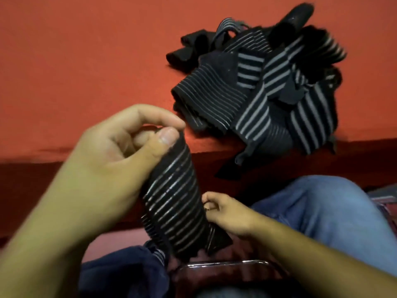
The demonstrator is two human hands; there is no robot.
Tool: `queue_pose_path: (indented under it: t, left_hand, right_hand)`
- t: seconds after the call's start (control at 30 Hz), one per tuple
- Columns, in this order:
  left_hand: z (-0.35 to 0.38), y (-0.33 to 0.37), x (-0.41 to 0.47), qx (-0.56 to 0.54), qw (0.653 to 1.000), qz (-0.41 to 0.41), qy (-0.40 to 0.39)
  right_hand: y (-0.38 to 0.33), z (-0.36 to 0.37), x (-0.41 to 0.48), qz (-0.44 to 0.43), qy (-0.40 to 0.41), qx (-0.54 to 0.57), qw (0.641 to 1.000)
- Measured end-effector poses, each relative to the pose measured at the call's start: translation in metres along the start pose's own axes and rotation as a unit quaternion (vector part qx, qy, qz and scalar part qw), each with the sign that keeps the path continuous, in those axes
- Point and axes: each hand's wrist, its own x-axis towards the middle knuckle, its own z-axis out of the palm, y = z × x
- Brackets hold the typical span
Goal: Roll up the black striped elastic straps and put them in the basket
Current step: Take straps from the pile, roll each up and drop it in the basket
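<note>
The left hand [111, 151] pinches the upper end of 1 black striped elastic strap [174, 201] between thumb and forefinger. The right hand [227, 214] grips its lower end. From the upper pinch the strap's long axis runs down and slightly right, still unrolled, with both hands on it. Up and right of that pinch lies 1 tangled pile of straps [268, 82] on the red surface [86, 61]; I cannot tell how many it holds. No basket shows clearly.
</note>
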Motion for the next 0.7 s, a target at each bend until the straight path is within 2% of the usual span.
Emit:
queue_pose_path:
  t: [0.17, 0.27, 0.37, 0.5, 0.6, 0.7]
  left_hand:
    - [0.027, -0.005, -0.007, 0.034, 0.993, -0.012, -0.111]
    - [0.032, -0.011, -0.007, 0.047, 0.985, -0.033, -0.163]
    - [0.034, -0.008, -0.006, 0.007, 0.977, -0.087, -0.197]
    - [0.036, 0.015, 0.006, 0.004, 0.933, -0.152, -0.327]
    - [0.051, 0.023, 0.022, 0.062, 0.884, -0.147, -0.438]
    - [0.062, 0.011, 0.017, 0.037, 0.852, -0.171, -0.493]
  right_hand:
    - [-0.037, -0.015, -0.076, -0.060, 0.063, 0.149, 0.985]
    - [-0.056, -0.025, -0.116, -0.100, 0.073, 0.314, 0.941]
    - [-0.080, -0.036, -0.147, -0.130, 0.075, 0.425, 0.893]
    - [-0.112, -0.046, -0.172, -0.152, 0.095, 0.467, 0.866]
    - [-0.123, -0.050, -0.179, -0.168, 0.085, 0.485, 0.854]
    - [-0.129, -0.052, -0.179, -0.159, 0.068, 0.521, 0.836]
